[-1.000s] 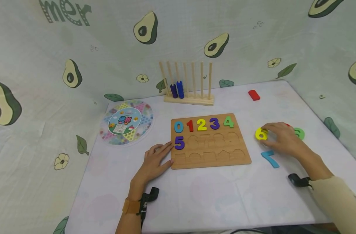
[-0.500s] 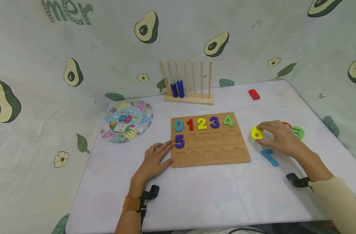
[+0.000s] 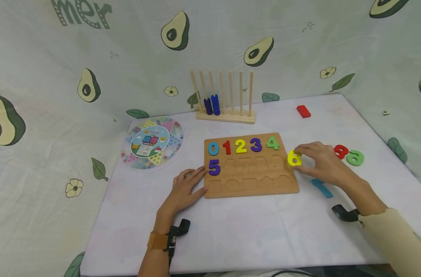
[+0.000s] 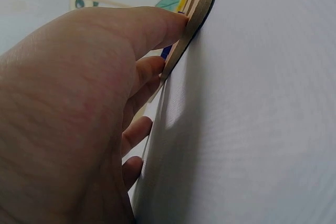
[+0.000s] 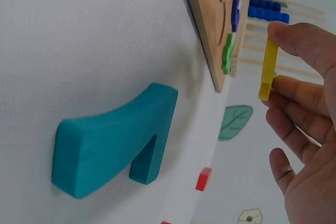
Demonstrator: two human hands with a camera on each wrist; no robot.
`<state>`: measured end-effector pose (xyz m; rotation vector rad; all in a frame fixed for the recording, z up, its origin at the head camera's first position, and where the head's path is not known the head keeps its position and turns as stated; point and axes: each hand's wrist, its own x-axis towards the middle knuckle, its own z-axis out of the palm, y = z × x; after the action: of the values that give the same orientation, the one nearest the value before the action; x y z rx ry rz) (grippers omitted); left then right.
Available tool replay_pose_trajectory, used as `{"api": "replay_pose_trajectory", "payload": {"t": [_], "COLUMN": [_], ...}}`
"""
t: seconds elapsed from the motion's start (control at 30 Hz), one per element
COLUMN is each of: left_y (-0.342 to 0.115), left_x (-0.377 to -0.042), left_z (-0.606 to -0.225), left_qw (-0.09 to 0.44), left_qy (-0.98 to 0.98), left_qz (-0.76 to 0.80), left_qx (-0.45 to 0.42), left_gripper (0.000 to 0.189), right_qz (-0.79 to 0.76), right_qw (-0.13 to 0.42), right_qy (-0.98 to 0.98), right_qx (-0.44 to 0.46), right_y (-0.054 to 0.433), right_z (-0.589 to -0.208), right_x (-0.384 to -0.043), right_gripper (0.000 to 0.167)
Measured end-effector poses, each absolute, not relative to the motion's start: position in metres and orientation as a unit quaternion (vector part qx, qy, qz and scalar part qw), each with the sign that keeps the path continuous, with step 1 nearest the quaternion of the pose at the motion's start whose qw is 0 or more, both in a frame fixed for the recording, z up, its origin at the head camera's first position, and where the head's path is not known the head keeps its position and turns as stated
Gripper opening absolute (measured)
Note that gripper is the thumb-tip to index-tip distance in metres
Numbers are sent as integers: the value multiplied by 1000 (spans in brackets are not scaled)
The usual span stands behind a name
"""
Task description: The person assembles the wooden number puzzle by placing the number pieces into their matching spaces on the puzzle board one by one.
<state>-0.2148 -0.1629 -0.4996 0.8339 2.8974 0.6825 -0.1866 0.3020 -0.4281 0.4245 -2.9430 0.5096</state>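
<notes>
Yellow 6 [image 3: 290, 158], pinched by right hand [image 3: 320, 162], was brought nearer board [image 3: 252, 190], digits 0–5 [image 3: 227, 147] seated; left hand's [image 3: 183, 189] fingers extended.

smooth wooden board [image 3: 252, 173], matt yellow six [image 5: 269, 65], matt blue seven [image 5: 107, 142], bare-wood peg rack [image 3: 225, 117], textured cloth [image 3: 248, 231]

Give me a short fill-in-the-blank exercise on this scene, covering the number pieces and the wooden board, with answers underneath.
1. The yellow piece pinched in the right-hand grip is the number ____.
2. On the wooden board, the single purple piece in the second row is the number ____.
3. The number piece just right of the red 8 is coloured ____.
4. The left-hand grip rests against the board's ____ edge.

Missing words: 6; 5; green; left.
</notes>
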Motion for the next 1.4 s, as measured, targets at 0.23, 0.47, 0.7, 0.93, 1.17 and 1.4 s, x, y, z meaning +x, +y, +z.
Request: {"api": "replay_pose_trajectory", "payload": {"t": [0.23, 0.47, 0.7, 0.93, 1.17, 1.4], "left_y": [-163, -165, -165, -163, -160, -160], "left_x": [-214, -215, -215, -215, -214, -214], "left_z": [-496, -498, -501, -502, -500, -499], "left_qw": [21, 22, 17, 11, 7, 17], "left_qy": [937, 940, 939, 937, 936, 939], "left_qz": [220, 214, 215, 217, 222, 214], "left_qx": [270, 265, 269, 272, 273, 269], "left_gripper": [64, 64, 64, 64, 65, 65], "right_qz": [160, 170, 174, 183, 187, 184], "right_qw": [57, 47, 43, 41, 43, 47], "right_qy": [-974, -972, -969, -964, -959, -956], "right_qx": [152, 157, 167, 190, 208, 222], "right_y": [293, 284, 271, 261, 252, 243], "right_z": [-424, -422, -423, -424, -425, -429], "right_x": [-190, -193, -200, -204, -208, -213], "right_gripper": [61, 62, 61, 59, 55, 53]}}
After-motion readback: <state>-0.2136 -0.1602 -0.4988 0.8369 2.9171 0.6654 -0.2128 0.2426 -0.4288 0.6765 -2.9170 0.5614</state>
